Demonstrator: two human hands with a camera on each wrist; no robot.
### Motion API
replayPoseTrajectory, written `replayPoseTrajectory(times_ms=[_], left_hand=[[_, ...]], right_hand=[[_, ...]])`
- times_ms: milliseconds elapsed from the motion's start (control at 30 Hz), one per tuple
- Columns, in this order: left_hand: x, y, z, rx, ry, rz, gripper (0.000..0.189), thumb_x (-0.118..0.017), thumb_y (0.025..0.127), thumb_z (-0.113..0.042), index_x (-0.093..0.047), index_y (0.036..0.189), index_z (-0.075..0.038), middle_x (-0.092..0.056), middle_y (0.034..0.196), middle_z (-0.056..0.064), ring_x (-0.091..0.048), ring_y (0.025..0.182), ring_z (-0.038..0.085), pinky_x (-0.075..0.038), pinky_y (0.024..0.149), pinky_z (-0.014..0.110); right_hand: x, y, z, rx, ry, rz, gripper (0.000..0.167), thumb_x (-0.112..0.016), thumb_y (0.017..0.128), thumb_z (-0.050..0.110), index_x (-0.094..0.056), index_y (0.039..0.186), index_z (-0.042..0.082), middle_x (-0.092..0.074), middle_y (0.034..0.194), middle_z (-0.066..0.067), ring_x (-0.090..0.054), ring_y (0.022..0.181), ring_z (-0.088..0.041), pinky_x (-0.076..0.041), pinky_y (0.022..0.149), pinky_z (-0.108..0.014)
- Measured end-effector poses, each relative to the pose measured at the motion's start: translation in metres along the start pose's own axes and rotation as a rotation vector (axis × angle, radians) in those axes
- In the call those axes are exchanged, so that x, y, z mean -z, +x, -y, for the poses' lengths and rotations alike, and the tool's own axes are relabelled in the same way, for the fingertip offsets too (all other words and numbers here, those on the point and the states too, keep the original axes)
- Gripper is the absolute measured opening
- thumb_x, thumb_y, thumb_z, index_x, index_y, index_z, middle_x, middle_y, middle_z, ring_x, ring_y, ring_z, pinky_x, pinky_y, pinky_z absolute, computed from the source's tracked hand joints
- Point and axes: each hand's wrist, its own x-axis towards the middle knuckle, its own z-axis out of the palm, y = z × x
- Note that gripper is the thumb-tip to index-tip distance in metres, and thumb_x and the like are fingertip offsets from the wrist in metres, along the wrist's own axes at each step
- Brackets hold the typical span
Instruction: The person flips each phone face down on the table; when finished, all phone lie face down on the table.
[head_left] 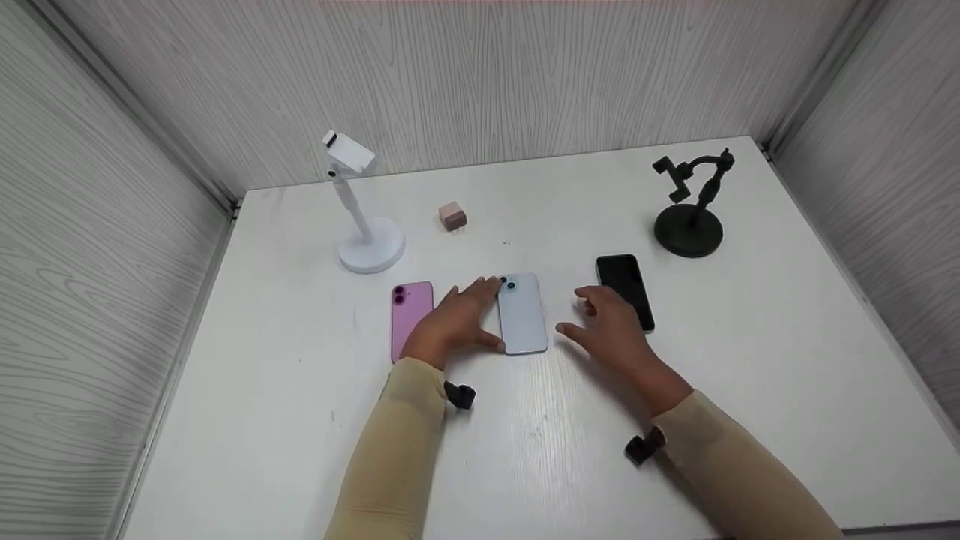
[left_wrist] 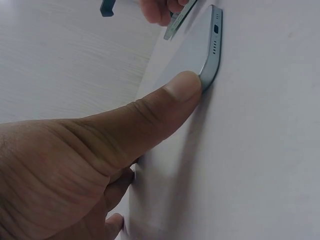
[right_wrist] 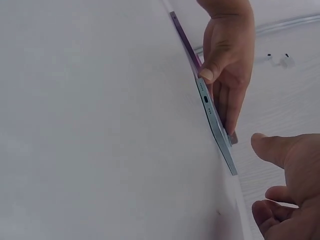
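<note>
A pale blue phone (head_left: 523,316) lies back up on the white table, its two camera lenses at the upper left. Along its left side is my left hand (head_left: 457,321), thumb at the bottom corner and fingertips by the top corner. The left wrist view shows that thumb (left_wrist: 184,86) touching the phone's corner, close to the charging-port end. My right hand (head_left: 611,330) is held to the right of this phone, apart from it, thumb and fingers spread with nothing between them. Behind it, a black phone (head_left: 628,289) is partly covered. A pink phone (head_left: 412,309) lies partly under my left wrist.
At the back left stands a white phone stand (head_left: 371,247) with a round base. A black jointed stand (head_left: 688,231) is at the back right. Between them sits a small pinkish charger plug (head_left: 452,216). Wood-grain panels (head_left: 480,82) enclose the table's back and sides.
</note>
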Motion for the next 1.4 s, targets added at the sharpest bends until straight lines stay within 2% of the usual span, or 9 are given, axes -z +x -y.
replayPoseTrajectory(times_ms=[67, 267, 467, 700, 967, 1167, 1400], left_hand=[[0.0, 0.0, 0.0, 0.003, -0.008, 0.0, 0.119, -0.096, 0.085, -0.034, -0.022, 0.176, -0.017, -0.022, 0.183, 0.004, -0.013, 0.171, 0.02, -0.006, 0.14, 0.044], [0.0, 0.0, 0.0, 0.006, -0.022, -0.003, 0.121, -0.097, 0.083, -0.036, -0.023, 0.176, -0.018, -0.023, 0.183, 0.004, -0.014, 0.171, 0.019, -0.006, 0.141, 0.043], [0.001, -0.001, -0.001, 0.013, -0.028, -0.002, 0.12, -0.097, 0.084, -0.036, -0.022, 0.176, -0.018, -0.022, 0.183, 0.003, -0.014, 0.171, 0.02, -0.006, 0.14, 0.044], [0.0, -0.001, 0.0, 0.033, -0.031, 0.0, 0.12, -0.096, 0.084, -0.038, -0.021, 0.177, -0.021, -0.02, 0.184, 0.002, -0.013, 0.172, 0.02, -0.007, 0.14, 0.045], [0.0, -0.001, 0.0, 0.034, -0.044, -0.003, 0.119, -0.097, 0.084, -0.035, -0.023, 0.176, -0.022, -0.021, 0.183, 0.001, -0.013, 0.172, 0.02, -0.008, 0.14, 0.046], [0.0, -0.001, 0.001, 0.016, -0.017, 0.0, 0.119, -0.096, 0.085, -0.036, -0.022, 0.177, -0.021, -0.021, 0.183, 0.002, -0.014, 0.172, 0.02, -0.008, 0.14, 0.046], [-0.002, 0.001, 0.002, 0.016, -0.017, -0.005, 0.119, -0.097, 0.084, -0.036, -0.022, 0.176, -0.021, -0.021, 0.184, 0.001, -0.013, 0.171, 0.019, -0.008, 0.14, 0.046]], right_hand=[[0.006, 0.0, -0.005, 0.001, -0.035, -0.032, 0.07, -0.087, 0.095, 0.027, -0.058, 0.151, -0.003, -0.059, 0.151, -0.022, -0.064, 0.131, -0.039, -0.056, 0.108, -0.055], [0.022, -0.001, -0.017, -0.003, -0.103, -0.088, 0.074, -0.084, 0.097, 0.032, -0.054, 0.152, -0.008, -0.051, 0.16, -0.029, -0.046, 0.151, -0.047, -0.04, 0.125, -0.06], [0.033, -0.003, -0.024, -0.025, -0.116, -0.093, 0.078, -0.083, 0.098, 0.035, -0.052, 0.154, -0.009, -0.049, 0.161, -0.031, -0.04, 0.152, -0.051, -0.037, 0.126, -0.061], [0.037, -0.003, -0.028, -0.028, -0.162, -0.087, 0.083, -0.085, 0.096, 0.035, -0.049, 0.155, -0.012, -0.048, 0.16, -0.034, -0.039, 0.151, -0.055, -0.037, 0.125, -0.063], [0.043, -0.006, -0.035, -0.042, -0.29, -0.067, 0.099, -0.086, 0.092, 0.038, -0.038, 0.157, -0.02, -0.05, 0.154, -0.041, -0.044, 0.146, -0.057, -0.031, 0.125, -0.063], [0.046, -0.009, -0.041, -0.076, -0.29, -0.056, 0.098, -0.085, 0.091, 0.041, -0.04, 0.156, -0.018, -0.055, 0.145, -0.04, -0.048, 0.138, -0.056, -0.035, 0.121, -0.061], [0.048, -0.01, -0.04, -0.097, -0.283, -0.081, 0.093, -0.088, 0.089, 0.04, -0.047, 0.15, -0.018, -0.061, 0.129, -0.037, -0.056, 0.123, -0.054, -0.047, 0.106, -0.062]])
